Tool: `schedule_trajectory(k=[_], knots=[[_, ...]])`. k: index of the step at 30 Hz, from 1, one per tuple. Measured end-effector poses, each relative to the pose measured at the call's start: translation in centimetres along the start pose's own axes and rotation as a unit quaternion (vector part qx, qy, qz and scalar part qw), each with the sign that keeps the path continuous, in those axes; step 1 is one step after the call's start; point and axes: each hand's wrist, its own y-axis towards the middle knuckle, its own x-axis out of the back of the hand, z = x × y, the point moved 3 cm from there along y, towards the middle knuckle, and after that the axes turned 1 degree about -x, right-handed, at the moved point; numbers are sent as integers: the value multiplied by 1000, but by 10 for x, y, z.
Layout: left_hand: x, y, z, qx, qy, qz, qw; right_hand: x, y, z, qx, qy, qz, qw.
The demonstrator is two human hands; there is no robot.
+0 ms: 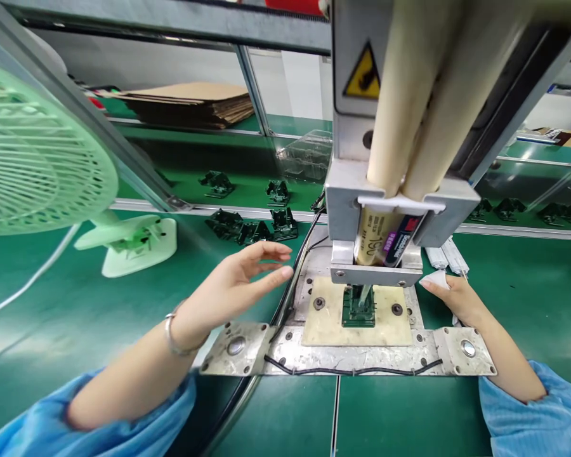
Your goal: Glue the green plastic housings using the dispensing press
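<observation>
My left hand (242, 279) hovers beside the dispensing machine, fingers stretched out and apart, with nothing in it. Close to its fingertips runs a bundle of black cables (292, 279). Right of the machine, my right hand (461, 301) pinches a piece of white tissue (438, 278) between thumb and fingers. Between both hands, a dark green part (354, 312) sits in the cut-out of a cream plate (321, 327). Above it, the machine holds a two-barrel glue cartridge (385, 238), whose nozzle (364, 293) reaches down to the part and partly hides it.
A metal base (314, 360) with a round button at each end carries the cream plate. Several dark parts (254, 231) lie behind my left hand. A light green fan (137, 244) stands left. White packets (450, 257) lie behind my right hand; cardboard sheets (190, 101) are stacked farther back.
</observation>
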Motion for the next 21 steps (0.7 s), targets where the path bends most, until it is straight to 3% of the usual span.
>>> schedule_trajectory(k=[4,9,13,18,21], knots=[[-40,-12,-35,-33,94,115,988,0,-1,1,-7,-2,0,1000],[-83,-7,-41,-33,134,156,978,0,-3,2,-4,-3,-3,1000],[-90,-2,-42,-21,42,199,979,0,-4,3,0,-2,0,1000],[-86,-7,-41,141,-98,283,944,0,-6,5,-1,-8,2,1000],[-82,-19,-40,166,-120,330,921,-1,-5,5,3,-7,-5,1000]])
